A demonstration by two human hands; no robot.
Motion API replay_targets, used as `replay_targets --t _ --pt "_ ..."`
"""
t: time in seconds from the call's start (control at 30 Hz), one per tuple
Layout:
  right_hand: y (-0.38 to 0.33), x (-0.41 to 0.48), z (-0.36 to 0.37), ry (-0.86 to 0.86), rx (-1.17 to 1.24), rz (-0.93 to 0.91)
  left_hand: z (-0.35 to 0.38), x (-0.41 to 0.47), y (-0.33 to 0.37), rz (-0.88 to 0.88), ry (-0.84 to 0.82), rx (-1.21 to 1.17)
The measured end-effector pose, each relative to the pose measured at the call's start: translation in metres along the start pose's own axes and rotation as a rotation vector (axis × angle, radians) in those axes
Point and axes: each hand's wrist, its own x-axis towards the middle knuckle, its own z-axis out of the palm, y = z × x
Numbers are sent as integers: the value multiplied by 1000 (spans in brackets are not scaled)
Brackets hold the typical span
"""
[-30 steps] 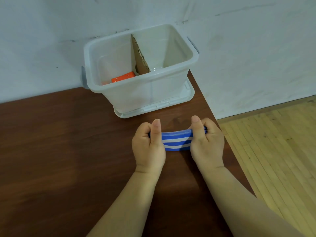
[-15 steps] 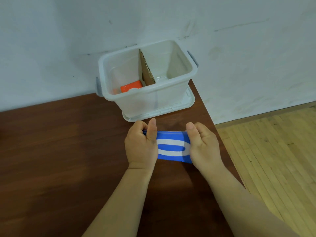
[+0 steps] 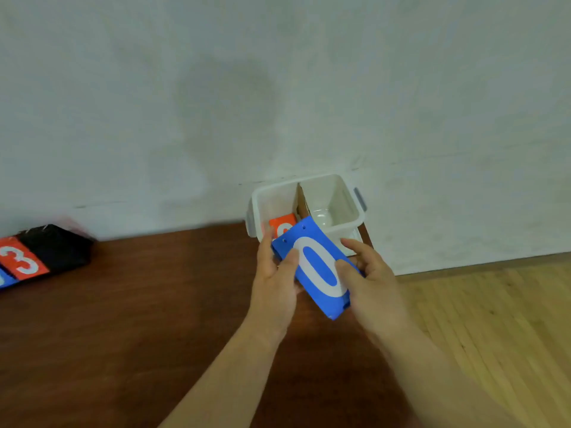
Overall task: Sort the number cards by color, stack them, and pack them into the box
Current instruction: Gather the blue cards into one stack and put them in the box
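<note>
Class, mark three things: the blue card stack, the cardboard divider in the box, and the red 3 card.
blue card stack (image 3: 318, 268), head view, blue centre of the zero.
cardboard divider (image 3: 302, 202), head view, its brown side face.
red 3 card (image 3: 23, 260), head view, on the white digit.

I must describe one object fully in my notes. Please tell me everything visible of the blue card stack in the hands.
The blue card stack is a thin, flat, plastic-looking pack with a white 0 on its top face and two small holes near its far edge. It is held above the table, tilted, its far end in front of the white box. The left hand grips its left side, the right hand its right side, thumbs on top.
</note>
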Motion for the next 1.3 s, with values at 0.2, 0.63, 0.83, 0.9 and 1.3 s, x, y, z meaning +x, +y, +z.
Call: replay_targets --t 0.2,0.63,0.83,0.9,1.3 --pt "-19 -17 19 -187 -22 -45 5 -7 15 129 98 133" --pt "-29 64 -4 -275 -214 -10 30 51 30 81 -58 410" --pt "-34 144 -17 -92 -347 -67 16 125 33 179 -38 791" --pt "-39 181 -22 -37 -443 -61 -4 157 27 187 25 1144" --pt "12 261 21 -64 -986 -40 -46 198 -11 77 18 1226"
